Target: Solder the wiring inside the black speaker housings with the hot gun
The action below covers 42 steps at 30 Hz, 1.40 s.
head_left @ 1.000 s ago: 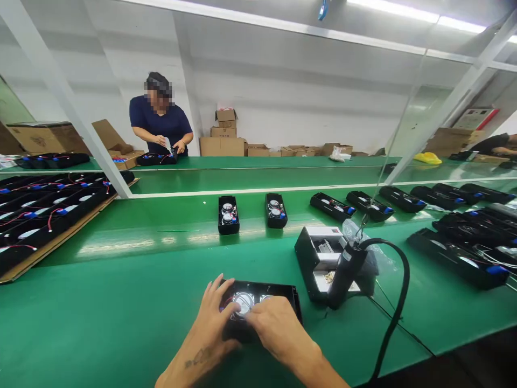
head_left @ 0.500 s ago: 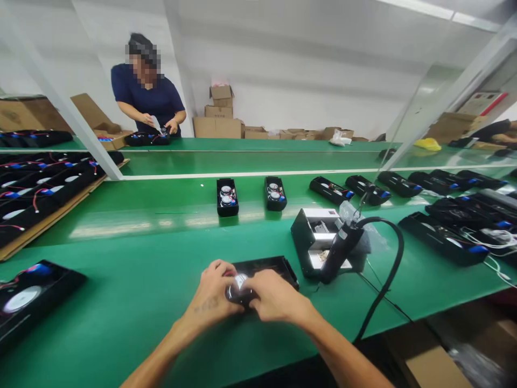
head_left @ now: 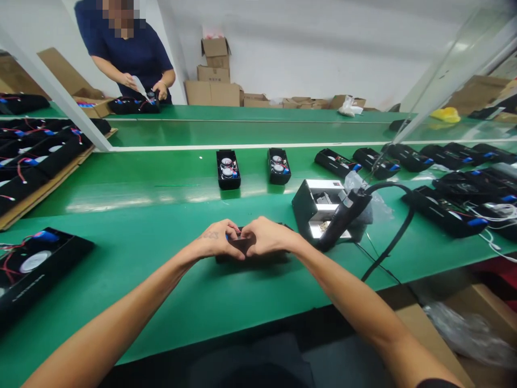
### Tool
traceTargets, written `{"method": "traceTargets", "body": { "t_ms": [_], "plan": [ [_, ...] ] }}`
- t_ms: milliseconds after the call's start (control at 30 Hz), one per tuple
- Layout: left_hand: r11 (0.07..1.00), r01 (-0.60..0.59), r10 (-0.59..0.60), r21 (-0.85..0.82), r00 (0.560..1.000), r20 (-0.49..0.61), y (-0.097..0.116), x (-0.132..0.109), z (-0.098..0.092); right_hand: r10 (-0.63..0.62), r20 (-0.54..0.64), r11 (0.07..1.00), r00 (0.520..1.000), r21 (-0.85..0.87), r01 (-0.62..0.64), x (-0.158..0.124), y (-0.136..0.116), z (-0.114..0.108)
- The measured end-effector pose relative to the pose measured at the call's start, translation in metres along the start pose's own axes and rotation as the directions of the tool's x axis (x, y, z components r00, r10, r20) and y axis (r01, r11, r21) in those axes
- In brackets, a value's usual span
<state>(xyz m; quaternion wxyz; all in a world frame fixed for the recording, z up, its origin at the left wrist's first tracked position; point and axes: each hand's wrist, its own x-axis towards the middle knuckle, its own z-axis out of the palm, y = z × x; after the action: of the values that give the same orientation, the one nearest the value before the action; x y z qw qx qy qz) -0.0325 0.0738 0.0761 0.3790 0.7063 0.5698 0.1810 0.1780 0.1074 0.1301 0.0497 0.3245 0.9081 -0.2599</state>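
Observation:
A black speaker housing (head_left: 258, 257) lies on the green bench in front of me, largely covered by my hands. My left hand (head_left: 218, 238) bends over its left part, fingers curled down inside and thumb at the near side. Over the middle and right part is my right hand (head_left: 266, 236), its fingers and thumb curled in the same way. The thumbs nearly meet at the near wall. A bit of red and blue shows between the hands. What the fingertips grip inside the housing is hidden.
An electric screwdriver (head_left: 343, 218) with a thick black cable leans by a black-and-white screw feeder (head_left: 307, 207) at right. Two open speaker housings (head_left: 228, 183) (head_left: 279, 175) stand behind. Another housing (head_left: 52, 269) lies at left. Across the bench, a person (head_left: 129, 59) handles parts.
The round silver-and-black speaker held between both hands is now out of sight. My hands have moved over the housing, and the camera view has tilted down.

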Motion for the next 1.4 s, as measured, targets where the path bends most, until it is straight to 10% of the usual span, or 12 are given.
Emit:
{"method": "traceTargets", "body": {
  "t_ms": [1400],
  "plan": [
    [0.995,0.073,-0.067,-0.075,0.995,0.076,0.011,0.001,-0.004,-0.063,-0.081,0.99,0.995,0.123,0.072,0.004,0.009,0.005]
  ]
}}
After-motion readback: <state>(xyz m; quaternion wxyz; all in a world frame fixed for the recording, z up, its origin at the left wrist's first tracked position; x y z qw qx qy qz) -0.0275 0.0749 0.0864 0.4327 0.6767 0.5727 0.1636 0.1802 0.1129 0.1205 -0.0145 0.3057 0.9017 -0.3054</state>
